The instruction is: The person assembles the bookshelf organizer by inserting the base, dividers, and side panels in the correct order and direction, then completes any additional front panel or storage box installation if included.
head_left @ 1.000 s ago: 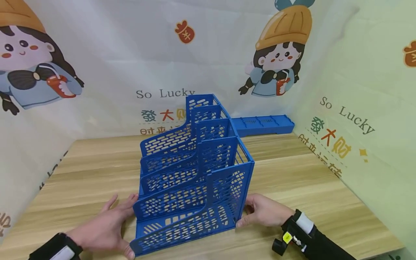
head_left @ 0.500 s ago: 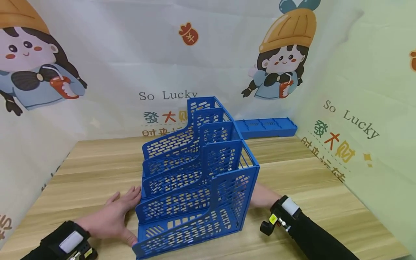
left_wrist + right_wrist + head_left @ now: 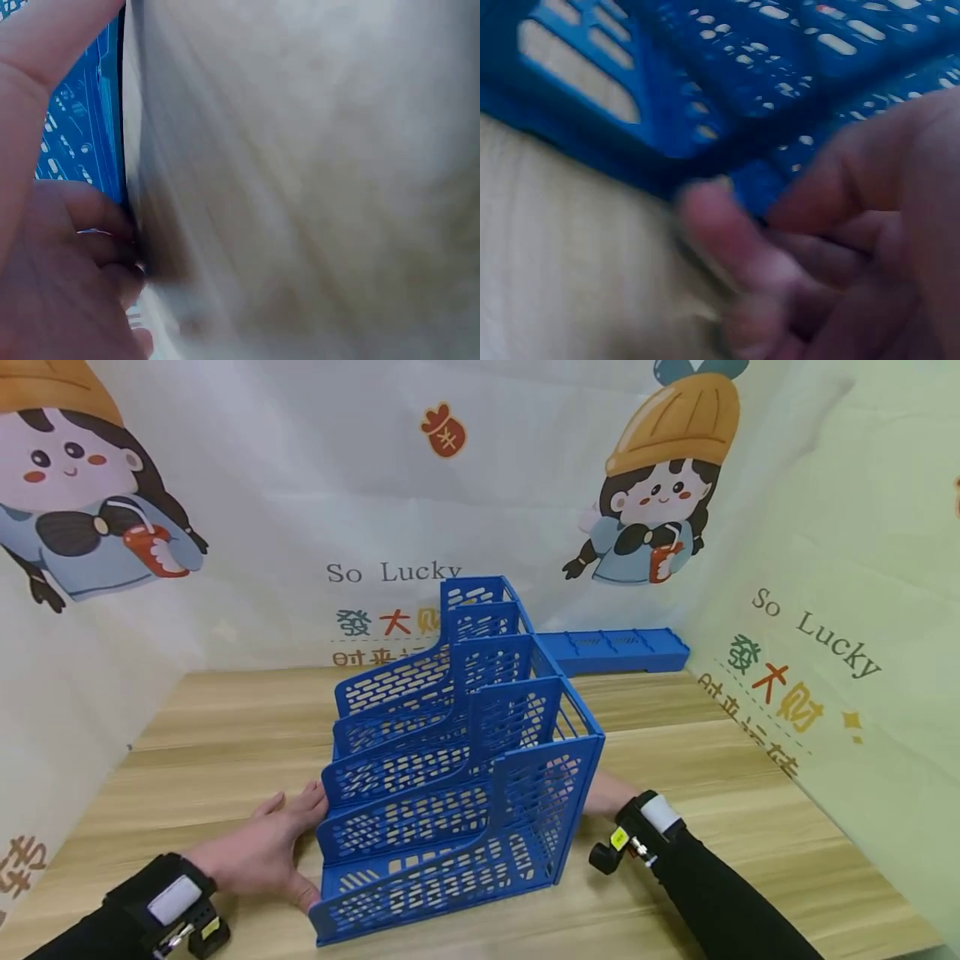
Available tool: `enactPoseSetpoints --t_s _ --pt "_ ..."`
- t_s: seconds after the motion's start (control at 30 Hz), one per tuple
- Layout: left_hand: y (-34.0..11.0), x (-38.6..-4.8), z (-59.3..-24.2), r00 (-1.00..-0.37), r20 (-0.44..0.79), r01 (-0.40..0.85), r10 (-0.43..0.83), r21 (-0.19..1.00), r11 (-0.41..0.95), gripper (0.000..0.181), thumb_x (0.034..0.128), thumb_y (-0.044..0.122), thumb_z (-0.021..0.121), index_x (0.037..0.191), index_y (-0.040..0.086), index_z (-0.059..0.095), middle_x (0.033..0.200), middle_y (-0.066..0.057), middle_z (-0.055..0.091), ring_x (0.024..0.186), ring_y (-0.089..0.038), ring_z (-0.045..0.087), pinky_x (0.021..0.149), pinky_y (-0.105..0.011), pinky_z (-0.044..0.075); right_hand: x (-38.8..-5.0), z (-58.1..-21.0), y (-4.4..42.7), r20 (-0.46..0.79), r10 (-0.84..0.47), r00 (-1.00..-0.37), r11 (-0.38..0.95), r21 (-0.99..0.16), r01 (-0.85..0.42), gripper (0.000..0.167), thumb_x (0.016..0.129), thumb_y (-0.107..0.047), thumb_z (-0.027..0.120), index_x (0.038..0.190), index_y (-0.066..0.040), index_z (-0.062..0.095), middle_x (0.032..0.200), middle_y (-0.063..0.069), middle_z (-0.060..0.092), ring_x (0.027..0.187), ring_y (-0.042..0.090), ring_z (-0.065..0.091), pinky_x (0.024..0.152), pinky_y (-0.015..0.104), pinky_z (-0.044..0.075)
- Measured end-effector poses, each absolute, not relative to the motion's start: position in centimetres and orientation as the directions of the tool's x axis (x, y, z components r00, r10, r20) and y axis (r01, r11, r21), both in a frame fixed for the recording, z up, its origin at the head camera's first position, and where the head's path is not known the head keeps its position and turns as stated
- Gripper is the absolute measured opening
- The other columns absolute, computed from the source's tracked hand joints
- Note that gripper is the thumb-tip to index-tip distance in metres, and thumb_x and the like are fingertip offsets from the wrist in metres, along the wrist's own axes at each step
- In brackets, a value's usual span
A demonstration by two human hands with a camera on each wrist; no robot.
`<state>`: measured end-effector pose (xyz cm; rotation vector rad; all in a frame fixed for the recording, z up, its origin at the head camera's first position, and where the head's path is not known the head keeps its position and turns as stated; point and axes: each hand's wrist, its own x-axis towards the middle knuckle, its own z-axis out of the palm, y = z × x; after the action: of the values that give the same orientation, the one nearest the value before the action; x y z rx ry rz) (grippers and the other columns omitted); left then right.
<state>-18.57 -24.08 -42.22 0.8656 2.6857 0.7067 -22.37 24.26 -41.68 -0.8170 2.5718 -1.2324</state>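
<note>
A blue plastic file rack (image 3: 405, 827) stands upright on the wooden table, its perforated dividers making several compartments. My left hand (image 3: 262, 852) rests at the rack's low left end, fingers spread, thumb touching the near corner. In the left wrist view this hand (image 3: 67, 262) lies against the rack's blue edge (image 3: 112, 112). Most of my right hand (image 3: 609, 795) is hidden behind the rack's tall right end. The right wrist view, blurred, has that hand (image 3: 832, 247) with bent fingers at the rack's bottom edge (image 3: 660, 180), thumb and fingers close about it.
A long, low blue plastic piece (image 3: 618, 650) with raised ridges lies at the back of the table, partly behind the rack. Printed cloth (image 3: 300, 485) hangs along the back and both sides. Bare wooden tabletop (image 3: 720, 810) extends to the right.
My right hand has moved farther behind the rack's right end, and the fingers once seen at its near corner are now hidden. The left hand stays at the left end.
</note>
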Motion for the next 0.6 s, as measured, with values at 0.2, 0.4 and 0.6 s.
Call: enactPoseSetpoints --t_s 0.2,0.4,0.6 --pt "-25.5 -20.5 -42.3 -0.823 -0.096 0.427 0.56 0.546 0.721 0.134 0.0708 0.046 0.102 0.166 -0.014 0.029 0.173 -0.041 0.022 0.16 -0.065 0.018 0.121 -0.088 0.009 -24.9 -41.4 24.6 0.012 -0.552 -0.834 0.546 -0.751 -0.372 0.071 0.107 -0.032 0.066 0.158 0.013 0.044 0.159 0.039 0.051 0.147 0.054 0.052 0.124 0.066 0.041" --pt "-25.0 -23.2 -41.9 -0.805 -0.151 0.404 0.574 0.569 0.716 0.145 0.0666 0.047 0.104 0.174 0.001 0.02 0.178 -0.039 0.006 0.163 -0.066 0.002 0.119 -0.09 -0.002 -31.5 -49.1 26.3 0.159 -0.578 -0.8 0.538 -0.663 -0.521 0.081 0.117 -0.046 0.045 0.174 0.001 0.011 0.176 0.038 0.02 0.161 0.06 0.026 0.129 0.075 0.027" --pt "-24.7 -23.8 -40.9 -0.813 -0.125 0.424 0.568 0.542 0.726 0.144 0.0643 0.048 0.105 0.174 0.003 0.024 0.179 -0.036 0.009 0.163 -0.065 0.004 0.118 -0.092 0.0 -36.7 -54.2 28.0 0.218 -0.559 -0.8 0.565 -0.606 -0.56 0.074 0.119 -0.037 0.04 0.174 0.001 0.008 0.178 0.037 0.014 0.165 0.06 0.016 0.13 0.077 0.02"
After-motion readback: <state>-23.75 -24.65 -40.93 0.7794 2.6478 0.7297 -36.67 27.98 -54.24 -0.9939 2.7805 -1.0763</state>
